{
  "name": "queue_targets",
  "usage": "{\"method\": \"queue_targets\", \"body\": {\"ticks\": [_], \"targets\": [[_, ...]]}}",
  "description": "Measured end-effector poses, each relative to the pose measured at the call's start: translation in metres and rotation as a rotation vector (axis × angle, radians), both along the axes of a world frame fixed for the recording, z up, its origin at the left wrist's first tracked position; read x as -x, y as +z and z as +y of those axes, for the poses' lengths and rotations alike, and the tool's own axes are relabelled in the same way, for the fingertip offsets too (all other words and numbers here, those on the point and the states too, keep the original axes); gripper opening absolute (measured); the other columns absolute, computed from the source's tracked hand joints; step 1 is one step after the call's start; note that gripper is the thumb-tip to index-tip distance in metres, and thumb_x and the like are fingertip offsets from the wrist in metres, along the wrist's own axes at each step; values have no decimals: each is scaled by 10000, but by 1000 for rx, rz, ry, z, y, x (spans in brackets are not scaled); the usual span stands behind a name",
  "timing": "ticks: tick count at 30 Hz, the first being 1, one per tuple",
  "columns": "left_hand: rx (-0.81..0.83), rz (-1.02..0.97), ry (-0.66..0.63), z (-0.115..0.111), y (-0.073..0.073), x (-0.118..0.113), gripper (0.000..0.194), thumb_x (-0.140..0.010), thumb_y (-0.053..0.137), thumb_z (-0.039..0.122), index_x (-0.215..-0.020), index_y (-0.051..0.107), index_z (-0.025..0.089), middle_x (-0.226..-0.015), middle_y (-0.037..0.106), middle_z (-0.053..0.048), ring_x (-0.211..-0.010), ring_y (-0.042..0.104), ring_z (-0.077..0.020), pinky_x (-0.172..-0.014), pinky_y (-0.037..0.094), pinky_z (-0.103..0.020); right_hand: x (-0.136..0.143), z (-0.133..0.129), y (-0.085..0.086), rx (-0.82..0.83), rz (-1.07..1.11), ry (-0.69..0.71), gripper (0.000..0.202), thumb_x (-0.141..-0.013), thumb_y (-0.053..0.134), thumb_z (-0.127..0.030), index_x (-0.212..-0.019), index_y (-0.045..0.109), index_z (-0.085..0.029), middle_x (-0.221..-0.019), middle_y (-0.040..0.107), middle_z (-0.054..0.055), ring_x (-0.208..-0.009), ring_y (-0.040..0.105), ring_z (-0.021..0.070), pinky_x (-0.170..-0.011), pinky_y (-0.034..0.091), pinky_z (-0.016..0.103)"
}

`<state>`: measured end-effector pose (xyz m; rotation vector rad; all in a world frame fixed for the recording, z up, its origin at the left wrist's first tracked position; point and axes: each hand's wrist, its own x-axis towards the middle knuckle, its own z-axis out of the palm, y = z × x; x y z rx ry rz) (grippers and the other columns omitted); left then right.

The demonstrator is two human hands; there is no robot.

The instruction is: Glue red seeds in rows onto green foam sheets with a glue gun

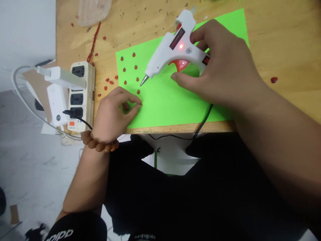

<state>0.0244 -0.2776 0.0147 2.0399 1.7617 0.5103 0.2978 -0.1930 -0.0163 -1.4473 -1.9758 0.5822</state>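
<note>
My right hand has its fingers round the handle of a white hot glue gun. A red light glows on the gun's side, and the metal nozzle points down and left over a bright green sheet. Thumb and forefinger of my left hand pinch a small red bead at the sheet's lower left; the fingertips mostly cover it. Above that hand, several similar red beads sit in two columns on the sheet. The nozzle tip is just right of the lowest uncovered bead.
On the left stands a power strip with plugs and chargers in it. Loose red beads lie between strip and sheet. A red strand and a clear plastic container are farther back. The black cord crosses the table's front edge.
</note>
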Motion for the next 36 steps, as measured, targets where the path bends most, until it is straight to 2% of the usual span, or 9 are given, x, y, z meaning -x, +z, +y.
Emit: {"method": "queue_targets", "body": {"ticks": [8, 12, 15, 18, 22, 28, 31, 34, 36], "targets": [[7, 7, 22, -1, 0, -6, 59, -937, 771, 254, -920, 822, 277, -1006, 758, -24, -839, 693, -195, -832, 602, -368, 2, 0, 3, 26, -27, -22, 513, -727, 919, -360, -1123, 597, -310, -979, 689, 16, -818, 626, 267, -739, 470, 461], [-43, 20, 12, -3, 10, -1, 74, -957, 750, 247, -920, 811, 268, -1004, 771, -12, -856, 694, -182, -840, 595, -375, 2, 0, 2, 34, -33, -26, 543, -716, 939, -330, -1146, 609, -305, -977, 677, 16, -854, 629, 273, -759, 482, 463], [-144, 92, 131, -4, 22, 17, 86, -995, 724, 292, -1003, 806, 267, -1072, 785, -1, -903, 706, -184, -857, 586, -387, 3, 1, 1, 44, -52, -38, 590, -682, 964, -304, -1165, 626, -298, -967, 654, 8, -871, 632, 270, -798, 494, 464], [-138, 225, 260, -5, 28, 36, 155, -997, 695, 370, -1053, 814, 289, -1084, 779, 7, -921, 725, -213, -922, 576, -429, 2, 2, 0, 48, -74, -30, 629, -675, 975, -323, -1210, 646, -295, -984, 645, 5, -875, 631, 267, -827, 495, 474], [-49, 370, 255, -6, 25, 44, 195, -978, 669, 402, -1028, 833, 309, -1037, 784, -39, -934, 738, -278, -978, 572, -483, 1, 3, -3, 26, -56, -8, 611, -697, 965, -350, -1221, 654, -296, -939, 650, 1, -865, 627, 270, -823, 501, 484], [31, 492, 202, 0, 16, 40, 118, -900, 691, 288, -886, 802, 252, -950, 786, -74, -847, 720, -305, -878, 570, -478, 0, 3, -5, 7, -53, -3, 596, -683, 969, -366, -1171, 629, -326, -917, 649, -6, -845, 617, 267, -799, 507, 490], [33, 496, 238, 3, 14, 39, 114, -919, 681, 291, -846, 755, 244, -857, 748, -51, -829, 697, -272, -895, 574, -445, -3, 1, -2, -9, -69, 39, 576, -712, 936, -405, -1196, 632, -337, -1006, 706, 17, -862, 649, 289, -801, 528, 518], [-31, 394, 234, -1, 14, 35, 79, -941, 688, 292, -903, 739, 245, -855, 745, 2, -848, 692, -208, -935, 582, -361, -6, -4, 2, -47, -132, 130, 590, -740, 910, -441, -1257, 634, -374, -1215, 764, 35, -919, 710, 316, -827, 547, 554], [-68, 306, 237, -5, 17, 30, 51, -954, 710, 296, -939, 731, 252, -852, 754, 27, -843, 703, -193, -936, 593, -352, -6, -7, 4, -68, -170, 183, 598, -747, 900, -423, -1280, 632, -395, -1284, 770, 35, -989, 742, 342, -835, 556, 572]]}}
